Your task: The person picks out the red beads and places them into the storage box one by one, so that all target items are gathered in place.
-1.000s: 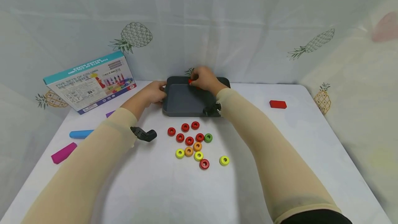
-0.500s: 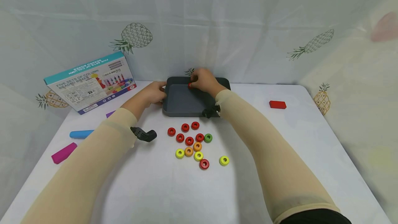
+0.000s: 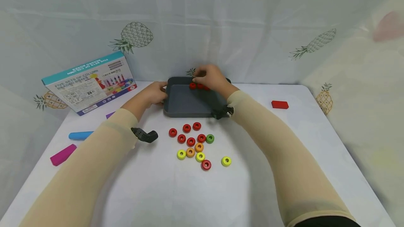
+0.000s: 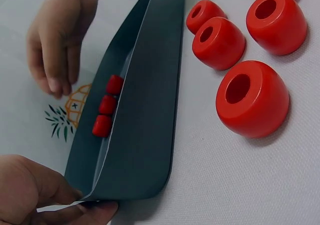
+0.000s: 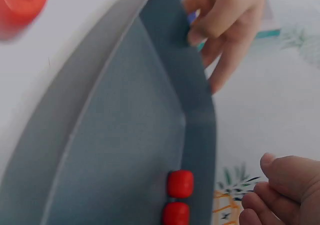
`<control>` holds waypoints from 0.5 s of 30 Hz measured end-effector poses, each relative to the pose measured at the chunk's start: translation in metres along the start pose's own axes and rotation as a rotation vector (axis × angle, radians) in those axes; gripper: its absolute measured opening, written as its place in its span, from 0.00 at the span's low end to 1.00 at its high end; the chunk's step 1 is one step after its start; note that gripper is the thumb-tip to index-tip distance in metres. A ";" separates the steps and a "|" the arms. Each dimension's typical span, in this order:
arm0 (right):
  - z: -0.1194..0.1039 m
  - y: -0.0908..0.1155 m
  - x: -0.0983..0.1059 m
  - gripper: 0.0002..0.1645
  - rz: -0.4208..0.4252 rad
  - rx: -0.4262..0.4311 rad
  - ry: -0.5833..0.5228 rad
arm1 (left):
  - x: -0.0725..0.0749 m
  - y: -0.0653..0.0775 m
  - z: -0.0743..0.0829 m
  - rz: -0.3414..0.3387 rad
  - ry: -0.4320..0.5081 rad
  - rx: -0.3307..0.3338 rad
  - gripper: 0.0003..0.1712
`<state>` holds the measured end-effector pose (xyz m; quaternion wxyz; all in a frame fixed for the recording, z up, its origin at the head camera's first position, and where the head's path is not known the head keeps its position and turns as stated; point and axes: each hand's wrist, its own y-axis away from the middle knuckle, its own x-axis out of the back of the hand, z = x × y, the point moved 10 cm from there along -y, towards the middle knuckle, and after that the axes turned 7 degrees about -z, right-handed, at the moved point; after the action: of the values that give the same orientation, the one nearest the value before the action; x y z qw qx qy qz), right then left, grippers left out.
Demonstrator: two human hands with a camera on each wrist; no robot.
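A dark grey tray (image 3: 181,102) lies at the back of the white table. My left hand (image 3: 155,93) pinches its left rim, thumb on the inner side and fingers outside, as the right wrist view shows. Three red beads (image 4: 107,105) stand in a row along the tray's far wall. Above that wall hovers my right hand (image 3: 210,77), its fingers loosely bent with nothing between them. In front of the tray are several loose red beads (image 3: 190,142), a green bead (image 3: 209,138), two orange beads (image 3: 190,152) and three yellow beads (image 3: 226,161).
A printed toy box (image 3: 91,83) leans at the back left. Near the left forearm lie a blue piece (image 3: 80,135), a magenta piece (image 3: 63,155) and a partly hidden purple piece (image 3: 109,115). A red block (image 3: 280,104) sits on the right. A patterned curtain (image 3: 246,38) hangs behind.
My right hand has let go of a red bead at the tray's far wall and lifted slightly off to the right, revealing the row. My left hand keeps its place on the rim.
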<state>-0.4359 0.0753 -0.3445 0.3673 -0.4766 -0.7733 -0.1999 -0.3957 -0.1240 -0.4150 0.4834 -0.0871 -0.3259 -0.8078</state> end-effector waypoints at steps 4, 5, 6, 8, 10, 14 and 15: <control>-0.012 0.020 0.009 0.15 0.014 0.033 -0.074 | 0.000 0.000 0.000 -0.001 0.001 0.000 0.44; -0.015 0.026 0.010 0.15 0.013 0.042 -0.095 | 0.000 0.000 0.000 -0.003 0.004 -0.002 0.44; -0.018 0.033 0.011 0.15 0.012 0.055 -0.114 | 0.000 0.000 0.000 -0.005 0.005 -0.004 0.44; -0.023 0.046 0.011 0.14 0.005 0.076 -0.144 | 0.000 -0.001 -0.001 -0.011 0.007 -0.008 0.44; -0.027 0.061 0.009 0.14 -0.007 0.088 -0.165 | 0.001 -0.002 -0.002 -0.016 0.010 -0.010 0.45; -0.032 0.095 0.003 0.14 -0.028 0.087 -0.197 | 0.000 -0.003 -0.002 -0.021 0.011 -0.014 0.45; -0.033 0.105 0.001 0.14 -0.033 0.085 -0.208 | 0.000 -0.004 -0.002 -0.019 0.013 -0.014 0.45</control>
<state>-0.3312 0.1030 -0.3265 0.3017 -0.4659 -0.8227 -0.1226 -0.3984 -0.1238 -0.4178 0.4771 -0.0821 -0.3179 -0.8152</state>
